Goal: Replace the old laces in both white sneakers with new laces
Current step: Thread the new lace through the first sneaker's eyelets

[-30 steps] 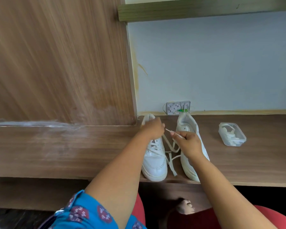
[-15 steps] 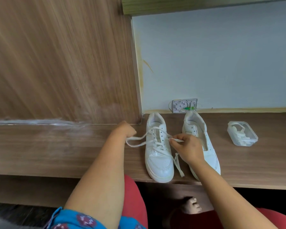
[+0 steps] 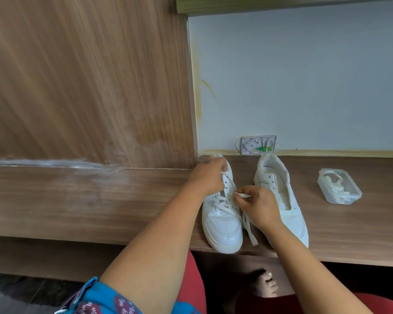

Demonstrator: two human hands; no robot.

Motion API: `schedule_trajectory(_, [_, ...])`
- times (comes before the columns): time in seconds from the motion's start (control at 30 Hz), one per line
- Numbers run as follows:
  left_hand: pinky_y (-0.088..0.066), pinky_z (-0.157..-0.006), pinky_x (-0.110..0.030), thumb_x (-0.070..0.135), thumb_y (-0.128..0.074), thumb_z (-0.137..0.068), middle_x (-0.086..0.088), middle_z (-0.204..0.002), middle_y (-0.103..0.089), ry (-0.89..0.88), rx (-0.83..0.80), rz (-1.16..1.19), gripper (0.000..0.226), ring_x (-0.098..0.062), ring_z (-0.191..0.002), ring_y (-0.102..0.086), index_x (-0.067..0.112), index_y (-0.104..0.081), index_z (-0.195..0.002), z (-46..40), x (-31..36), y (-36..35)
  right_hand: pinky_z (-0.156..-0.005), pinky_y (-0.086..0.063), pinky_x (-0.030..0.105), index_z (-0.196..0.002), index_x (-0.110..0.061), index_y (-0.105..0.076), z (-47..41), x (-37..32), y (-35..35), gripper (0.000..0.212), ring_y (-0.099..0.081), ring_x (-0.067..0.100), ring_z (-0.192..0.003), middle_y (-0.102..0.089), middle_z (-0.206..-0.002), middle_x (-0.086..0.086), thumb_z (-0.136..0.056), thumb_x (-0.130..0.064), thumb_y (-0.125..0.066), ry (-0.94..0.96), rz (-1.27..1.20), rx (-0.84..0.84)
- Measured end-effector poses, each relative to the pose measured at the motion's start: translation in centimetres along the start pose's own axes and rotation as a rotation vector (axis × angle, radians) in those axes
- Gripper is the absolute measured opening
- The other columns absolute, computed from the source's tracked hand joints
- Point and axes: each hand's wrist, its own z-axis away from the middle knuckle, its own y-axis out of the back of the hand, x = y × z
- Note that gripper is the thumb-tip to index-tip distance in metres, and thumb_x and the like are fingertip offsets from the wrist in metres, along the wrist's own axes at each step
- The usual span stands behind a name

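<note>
Both hands' fingers on the lace [image 3: 227, 208] — left hand [image 3: 210, 177] gripping one end, right hand [image 3: 258, 206] pinching the other.

White sneakers [image 3: 222, 225], perhaps cream laces [image 3: 250, 230]

- Two white sneakers side by side on the wooden ledge [image 3: 349, 241]: the left sneaker [image 3: 222, 225], laced partway up, and the right sneaker [image 3: 279, 196], its eyelets bare
- One lace [image 3: 247, 225] threaded through the left sneaker, with one loose end trailing down between the two sneakers
- Two hands over the left sneaker: the left hand [image 3: 210, 177] at the collar end, the right hand [image 3: 258, 205] pinching the lace
- One clear plastic container [image 3: 339, 189] to the right, holding pale laces whose number cannot be told
- One small wall plate [image 3: 258, 145] behind the sneakers
- One bare foot [image 3: 264, 285] below the ledge
</note>
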Motion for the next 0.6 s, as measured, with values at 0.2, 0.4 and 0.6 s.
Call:
schedule_trajectory(0.2, [-0.05, -0.076, -0.025, 0.01, -0.063, -0.085, 0.002, -0.092, -0.063, 0.079, 0.096, 0.276, 0.013, -0.019, -0.09, -0.063, 0.023, -0.062, -0.083, -0.5, -0.5, 0.4, -0.054, -0.043, 0.02, -0.085, -0.022, -0.075, 0.3, -0.4, -0.6, 0.009, -0.06, 0.004, -0.059, -0.065, -0.062, -0.01, -0.085, -0.03, -0.069, -0.033, 0.055, 0.024])
schedule_trajectory(0.4, [-0.046, -0.068, -0.027, 0.0, -0.059, -0.086, -0.007, -0.118, -0.047, 0.544, 0.457, 0.477, 0.028, -0.026, -0.093, -0.058, 0.008, -0.054, -0.113, 0.4, -3.1, 2.1, -0.061, -0.05, 0.029, -0.087, -0.023, -0.075, 0.5, -1.0, -0.4, 0.012, -0.062, 0.008, -0.069, -0.07, -0.075, -0.008, -0.088, -0.029, -0.064, -0.018, 0.131, 0.018])
schedule_trajectory(0.6, [-0.034, -0.097, -0.027, 0.016, -0.067, -0.085, 0.003, -0.13, -0.034, 0.155, 0.306, 0.225, 0.022, -0.019, -0.126, -0.033, 0.021, -0.061, -0.105, 0.3, -3.2, 1.3, -0.058, -0.046, 0.031, -0.086, -0.021, -0.07, 0.2, -1.8, -0.9, 0.018, -0.06, 0.019, -0.075, -0.064, -0.083, -0.003, -0.091, -0.032, -0.058, 0.087, 0.409, -0.007])
